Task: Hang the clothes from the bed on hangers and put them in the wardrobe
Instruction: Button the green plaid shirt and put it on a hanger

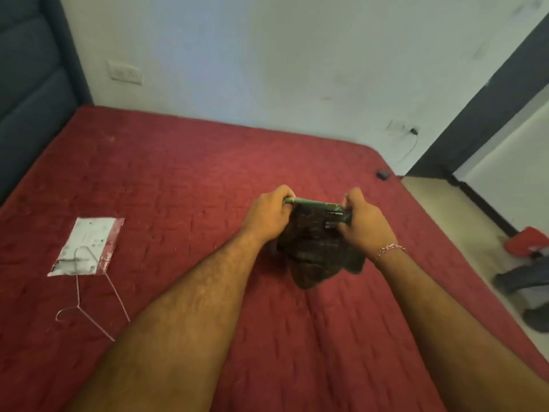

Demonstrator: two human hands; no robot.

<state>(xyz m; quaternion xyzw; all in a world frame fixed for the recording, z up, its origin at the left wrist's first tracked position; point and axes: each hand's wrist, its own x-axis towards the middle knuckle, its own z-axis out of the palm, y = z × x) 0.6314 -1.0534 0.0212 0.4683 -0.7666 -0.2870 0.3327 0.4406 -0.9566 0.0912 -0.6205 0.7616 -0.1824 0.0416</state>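
Both hands are raised over the middle of the bed, each gripping one end of a dark green garment's waistband. The left hand [269, 211] has its fingers curled tight over the left end of the band, and the right hand [361, 223] pinches the right end the same way, a red-and-white thread bracelet [389, 250] round its wrist. Between them the waistband [315, 206] is pulled out straight and level, a small dark label showing near the right end. The rest of the garment [318, 254], dark with a faint check pattern, hangs bunched below the band, its lower edge close to the bed; whether it touches, I cannot tell.

The bed [184, 179] is covered in a red quilted spread. Well to the left of the hands lies a thin wire hanger [89, 310], flat on the cover, its far part covered by a flat white-and-red plastic packet [86, 248]. A small dark object [383, 174] sits at the far right corner of the bed.

A dark padded headboard [32, 84] rises at the left, and the white wall [267, 69] behind carries a switch plate [124, 72]. On the pale floor [439, 203] at the right lie some red and dark clothes [528, 263].
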